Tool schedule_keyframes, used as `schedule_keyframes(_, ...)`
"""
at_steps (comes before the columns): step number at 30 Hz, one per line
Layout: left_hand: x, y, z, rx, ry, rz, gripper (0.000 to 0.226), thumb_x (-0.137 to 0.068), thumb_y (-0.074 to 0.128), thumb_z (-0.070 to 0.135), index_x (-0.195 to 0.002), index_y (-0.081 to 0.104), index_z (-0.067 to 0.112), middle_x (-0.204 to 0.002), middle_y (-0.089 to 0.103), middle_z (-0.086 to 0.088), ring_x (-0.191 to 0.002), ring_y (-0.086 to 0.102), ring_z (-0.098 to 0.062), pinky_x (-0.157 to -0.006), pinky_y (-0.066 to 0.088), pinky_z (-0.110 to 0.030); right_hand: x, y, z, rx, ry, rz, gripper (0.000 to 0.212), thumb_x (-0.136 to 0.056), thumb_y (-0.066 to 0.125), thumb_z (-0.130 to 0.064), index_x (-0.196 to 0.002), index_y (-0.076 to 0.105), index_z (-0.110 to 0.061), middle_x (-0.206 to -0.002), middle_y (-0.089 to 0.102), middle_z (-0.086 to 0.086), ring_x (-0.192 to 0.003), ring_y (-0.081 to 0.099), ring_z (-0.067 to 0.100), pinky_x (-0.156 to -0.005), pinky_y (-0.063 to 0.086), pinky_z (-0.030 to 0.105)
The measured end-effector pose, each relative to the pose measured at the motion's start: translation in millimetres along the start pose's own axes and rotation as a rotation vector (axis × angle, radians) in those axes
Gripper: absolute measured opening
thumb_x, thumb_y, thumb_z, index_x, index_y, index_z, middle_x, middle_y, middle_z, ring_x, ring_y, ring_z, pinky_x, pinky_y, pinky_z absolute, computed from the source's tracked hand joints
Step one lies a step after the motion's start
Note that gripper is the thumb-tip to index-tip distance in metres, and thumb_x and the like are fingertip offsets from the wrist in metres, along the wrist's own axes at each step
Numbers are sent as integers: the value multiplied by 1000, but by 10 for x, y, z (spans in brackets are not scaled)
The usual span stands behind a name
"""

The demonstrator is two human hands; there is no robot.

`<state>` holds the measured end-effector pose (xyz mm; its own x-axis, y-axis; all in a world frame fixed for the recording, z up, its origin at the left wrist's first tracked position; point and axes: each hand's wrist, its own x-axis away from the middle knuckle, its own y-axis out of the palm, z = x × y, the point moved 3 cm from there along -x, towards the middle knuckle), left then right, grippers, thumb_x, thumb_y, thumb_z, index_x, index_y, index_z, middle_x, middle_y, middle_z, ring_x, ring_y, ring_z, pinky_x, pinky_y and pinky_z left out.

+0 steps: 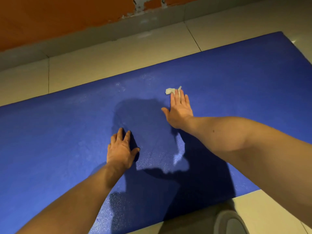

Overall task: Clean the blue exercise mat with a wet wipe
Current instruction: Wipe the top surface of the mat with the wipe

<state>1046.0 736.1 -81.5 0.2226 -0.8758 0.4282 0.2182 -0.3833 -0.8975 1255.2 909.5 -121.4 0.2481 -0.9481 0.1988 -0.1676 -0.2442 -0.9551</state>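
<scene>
At the bottom right of the frame a grey shoe [231,223] stands on the floor just off the near edge of the blue exercise mat [67,141], which fills the middle of the frame. Lower centre, the left hand [121,149] rests on the mat with its fingers [120,134] spread and holding nothing, probably to brace the body and keep the mat from sliding. Farther up, right of centre, the right hand [179,110] lies flat, its fingers [177,97] straight and pressing the wet wipe [170,90] onto the mat; the crumpled wipe pokes out past the fingertips. Beyond lie pale floor tiles [101,65] and an orange wall [50,17].
</scene>
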Motion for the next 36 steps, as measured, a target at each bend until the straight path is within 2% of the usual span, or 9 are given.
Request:
schedule_keyframes(4,74,22,14,9,-3,-7,84,-94,59,54,-159,16,22,-166,4,-6,-147,13,-31,-118,26,-45,382,72,-430,-86,-71,83,76,-97,46,-59,-149,22,-10,-157,17,5,-154,5,34,-122,21,49)
schedule_keyframes(8,139,60,51,18,-2,-15,86,-93,61,53,-159,16,21,-167,3,-6,-148,12,-31,-118,25,-45,888,388,-641,196,-359,-91,85,-103,22,-61,-160,-2,-2,-167,-12,17,-152,-22,35,-125,0,51)
schedule_keyframes(11,208,69,82,-1,5,-30,85,-93,61,52,-159,17,21,-166,4,-6,-147,13,-31,-118,26,-44,780,250,-434,122,-480,-23,76,-101,36,-55,-159,20,-7,-167,15,11,-156,-2,31,-125,11,49)
schedule_keyframes(13,277,80,98,-13,14,-51,84,-93,61,52,-159,18,22,-166,4,-5,-147,14,-31,-117,26,-44,567,45,-132,-38,-329,37,65,-96,51,-50,-149,29,-19,-155,28,6,-155,7,29,-122,18,49)
schedule_keyframes(18,413,111,105,-28,31,-96,85,-93,61,51,-160,15,23,-166,3,-3,-148,12,-30,-118,26,-44,404,45,245,85,36,-127,86,-103,19,-61,-159,-11,-5,-166,-20,15,-151,-28,31,-124,-12,47)
schedule_keyframes(23,466,131,122,-32,19,-111,86,-93,61,50,-160,14,22,-166,2,-3,-147,13,-30,-117,27,-45,1000,193,-325,-8,-166,40,82,-95,46,-62,-152,19,-9,-155,21,4,-154,0,32,-125,8,43)
schedule_keyframes(30,551,153,229,-60,28,-122,85,-93,62,48,-159,15,20,-166,3,-5,-146,15,-31,-116,30,-44,1522,431,-384,191,-486,-109,89,-94,3,-62,-161,5,-3,-168,-5,16,-154,-16,33,-126,1,50)
schedule_keyframes(33,631,177,268,-69,45,-146,86,-92,63,48,-159,16,20,-165,4,-4,-145,16,-31,-117,30,-43,1215,132,-8,4,-312,-32,75,-97,41,-54,-155,22,-11,-164,17,12,-155,4,34,-124,14,49)
schedule_keyframes(36,725,217,284,-80,59,-160,87,-92,64,47,-159,15,21,-166,3,-4,-146,15,-31,-118,29,-44,1078,51,252,-17,-79,-36,76,-100,45,-52,-155,8,-16,-164,-4,3,-155,-13,30,-126,1,48)
